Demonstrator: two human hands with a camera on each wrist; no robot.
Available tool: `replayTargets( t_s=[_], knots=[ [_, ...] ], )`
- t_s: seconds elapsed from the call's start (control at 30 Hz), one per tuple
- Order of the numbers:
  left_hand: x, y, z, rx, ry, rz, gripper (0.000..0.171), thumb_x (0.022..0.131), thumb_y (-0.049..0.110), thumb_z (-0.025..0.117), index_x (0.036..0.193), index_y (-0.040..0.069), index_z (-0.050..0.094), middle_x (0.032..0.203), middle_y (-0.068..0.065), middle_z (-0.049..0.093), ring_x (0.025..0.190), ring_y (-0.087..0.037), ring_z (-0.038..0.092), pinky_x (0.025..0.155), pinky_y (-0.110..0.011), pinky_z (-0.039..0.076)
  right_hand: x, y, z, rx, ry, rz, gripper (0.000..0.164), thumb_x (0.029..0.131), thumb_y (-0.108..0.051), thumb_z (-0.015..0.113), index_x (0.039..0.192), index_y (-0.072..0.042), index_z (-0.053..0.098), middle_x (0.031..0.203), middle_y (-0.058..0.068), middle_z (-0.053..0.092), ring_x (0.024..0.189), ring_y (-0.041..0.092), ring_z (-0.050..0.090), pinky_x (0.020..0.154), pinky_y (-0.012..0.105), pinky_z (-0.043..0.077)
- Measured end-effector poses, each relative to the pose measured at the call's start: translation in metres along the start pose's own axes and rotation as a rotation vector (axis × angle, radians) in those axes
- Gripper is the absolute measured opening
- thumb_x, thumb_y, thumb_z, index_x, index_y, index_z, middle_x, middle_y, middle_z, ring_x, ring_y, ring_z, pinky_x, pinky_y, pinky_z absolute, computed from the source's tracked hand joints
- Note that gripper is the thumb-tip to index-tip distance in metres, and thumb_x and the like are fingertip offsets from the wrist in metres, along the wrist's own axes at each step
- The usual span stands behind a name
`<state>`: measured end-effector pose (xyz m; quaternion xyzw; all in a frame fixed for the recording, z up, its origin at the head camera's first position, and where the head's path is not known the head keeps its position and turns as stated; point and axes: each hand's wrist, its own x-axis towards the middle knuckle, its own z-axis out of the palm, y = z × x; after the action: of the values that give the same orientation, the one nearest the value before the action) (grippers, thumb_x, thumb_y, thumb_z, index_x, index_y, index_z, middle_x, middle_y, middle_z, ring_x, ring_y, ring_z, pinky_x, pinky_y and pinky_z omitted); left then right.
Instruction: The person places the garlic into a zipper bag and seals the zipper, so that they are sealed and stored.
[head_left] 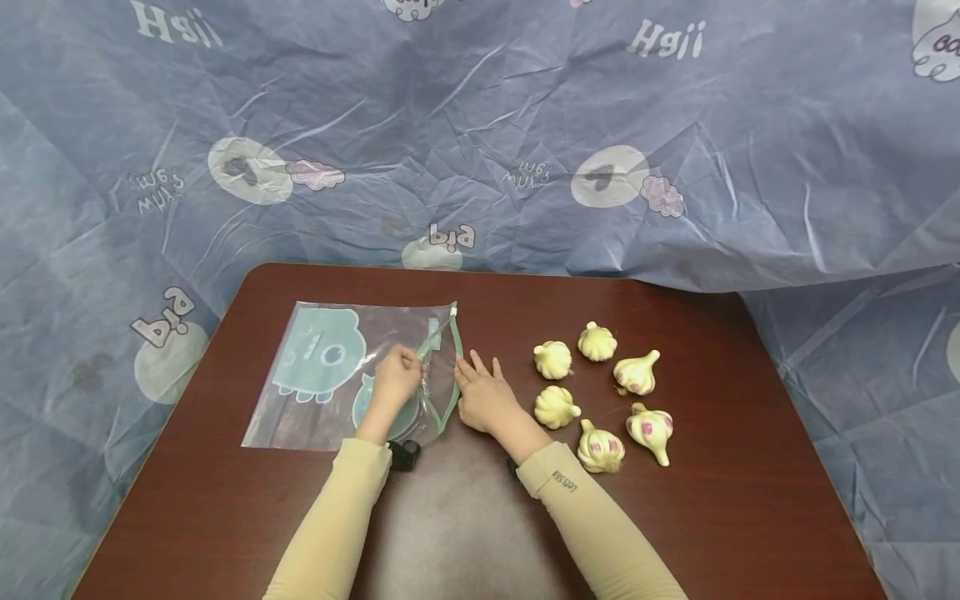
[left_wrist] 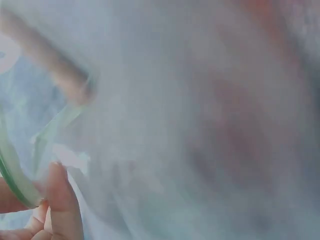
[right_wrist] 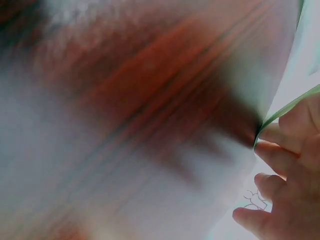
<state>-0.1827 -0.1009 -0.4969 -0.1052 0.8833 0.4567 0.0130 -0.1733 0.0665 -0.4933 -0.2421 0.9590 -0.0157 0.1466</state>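
Note:
A clear zip bag (head_left: 405,321) with a green seal strip and blue cartoon prints lies on the left half of the table, its mouth parted towards the right. My left hand (head_left: 397,379) pinches one side of the mouth between thumb and fingers; the left wrist view shows the green strip at those fingertips (left_wrist: 59,185). Opposite it, my right hand (head_left: 486,396) pinches the other green edge with thumb and forefinger, the remaining fingers spread. Most of both wrist views is blurred by the bag's film.
Several garlic bulbs (head_left: 555,407) lie in a loose cluster right of my right hand, some with purple patches. The dark red-brown table (head_left: 720,517) has a patterned grey-blue cloth (head_left: 480,125) hanging behind it and at its sides.

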Motion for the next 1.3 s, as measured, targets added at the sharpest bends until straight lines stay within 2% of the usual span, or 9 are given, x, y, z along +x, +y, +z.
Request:
replayTargets(
  t_s=[0.13, 0.3, 0.47, 0.73, 0.9, 1.17, 1.3],
  knots=[
    [-0.003, 0.009, -0.025, -0.007, 0.000, -0.013, 0.017, 0.098, 0.011, 0.053, 0.106, -0.003, 0.057, 0.091, -0.017, 0.072, 0.075, -0.026, 0.069, 0.061, -0.024, 0.049, 0.000, 0.002, -0.004, 0.028, -0.010, -0.006, 0.050, 0.102, -0.023, 0.043, 0.150, -0.008, 0.040, 0.162, 0.003, 0.027, 0.153, 0.028, 0.014, 0.121, 0.056, 0.015],
    [-0.005, 0.015, -0.054, -0.026, 0.013, -0.016, 0.024, 0.100, 0.013, 0.051, 0.115, -0.004, 0.061, 0.093, -0.016, 0.074, 0.080, -0.025, 0.072, 0.061, -0.021, 0.047, 0.001, 0.004, -0.006, 0.042, -0.008, -0.021, 0.048, 0.102, -0.023, 0.040, 0.147, -0.006, 0.044, 0.161, 0.005, 0.030, 0.153, 0.029, 0.015, 0.121, 0.056, 0.017],
    [-0.009, 0.018, -0.072, -0.004, 0.057, -0.005, 0.025, 0.101, 0.016, 0.052, 0.115, 0.001, 0.065, 0.094, -0.016, 0.073, 0.085, -0.027, 0.070, 0.061, -0.022, 0.044, 0.002, 0.004, -0.008, 0.043, -0.010, -0.023, 0.048, 0.103, -0.023, 0.041, 0.146, -0.004, 0.044, 0.161, 0.006, 0.031, 0.152, 0.030, 0.017, 0.121, 0.053, 0.019],
    [-0.010, 0.015, -0.074, 0.026, 0.085, 0.023, 0.024, 0.101, 0.019, 0.052, 0.114, 0.002, 0.065, 0.098, -0.016, 0.072, 0.089, -0.030, 0.069, 0.067, -0.032, 0.051, 0.002, 0.002, -0.007, 0.056, -0.023, -0.014, 0.049, 0.102, -0.020, 0.045, 0.148, -0.003, 0.041, 0.161, 0.008, 0.029, 0.152, 0.030, 0.020, 0.122, 0.045, 0.019],
    [-0.008, 0.012, -0.073, 0.049, 0.122, 0.029, 0.023, 0.101, 0.018, 0.052, 0.113, 0.002, 0.064, 0.103, -0.018, 0.070, 0.091, -0.032, 0.067, 0.073, -0.041, 0.052, 0.001, 0.004, -0.006, 0.078, 0.008, -0.022, 0.049, 0.100, -0.017, 0.047, 0.147, -0.003, 0.043, 0.160, 0.008, 0.033, 0.151, 0.032, 0.023, 0.122, 0.046, 0.021],
    [-0.005, 0.010, -0.076, 0.060, 0.154, 0.042, 0.025, 0.101, 0.017, 0.053, 0.115, -0.001, 0.064, 0.105, -0.022, 0.070, 0.091, -0.036, 0.067, 0.077, -0.045, 0.053, -0.002, 0.008, -0.007, 0.104, 0.035, -0.024, 0.048, 0.099, -0.013, 0.046, 0.146, -0.005, 0.046, 0.158, 0.007, 0.037, 0.150, 0.034, 0.023, 0.122, 0.049, 0.020],
    [-0.005, 0.010, -0.073, 0.089, 0.131, 0.033, 0.026, 0.101, 0.017, 0.054, 0.114, -0.003, 0.065, 0.103, -0.022, 0.070, 0.088, -0.035, 0.067, 0.074, -0.043, 0.053, -0.002, 0.009, -0.006, 0.100, 0.033, -0.025, 0.048, 0.099, -0.013, 0.047, 0.146, -0.007, 0.046, 0.158, 0.006, 0.037, 0.151, 0.033, 0.022, 0.121, 0.049, 0.020]
  ],
)
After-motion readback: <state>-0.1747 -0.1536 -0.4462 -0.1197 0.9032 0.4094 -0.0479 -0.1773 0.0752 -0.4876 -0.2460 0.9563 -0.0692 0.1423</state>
